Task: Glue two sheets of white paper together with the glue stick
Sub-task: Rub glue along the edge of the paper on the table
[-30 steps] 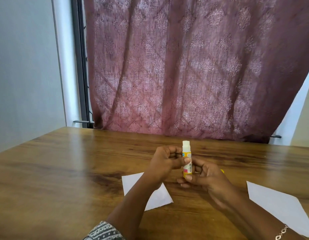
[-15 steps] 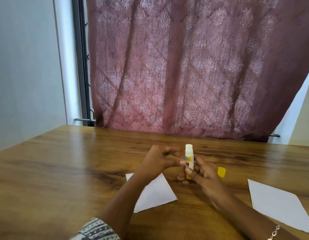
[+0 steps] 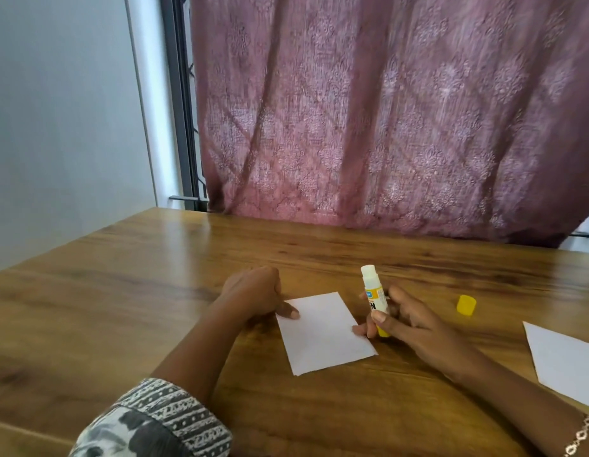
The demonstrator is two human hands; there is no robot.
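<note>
A small white sheet (image 3: 323,334) lies flat on the wooden table (image 3: 154,291) in front of me. My left hand (image 3: 253,291) holds its far left corner, thumb on top and fingers curled. My right hand (image 3: 408,321) grips the uncapped glue stick (image 3: 374,291) upright by its lower half, just right of the sheet, white glue tip pointing up. One right finger touches the sheet's right edge. A second white sheet (image 3: 567,361) lies at the right, partly cut off by the frame.
The glue stick's yellow cap (image 3: 466,305) stands on the table to the right of my right hand. A maroon patterned curtain (image 3: 385,110) hangs behind the table's far edge. A grey wall is at the left.
My left hand has let go of the glue stick and moved left and down onto the small sheet. The right hand alone now holds the stick. The sheet lies more uncovered.
</note>
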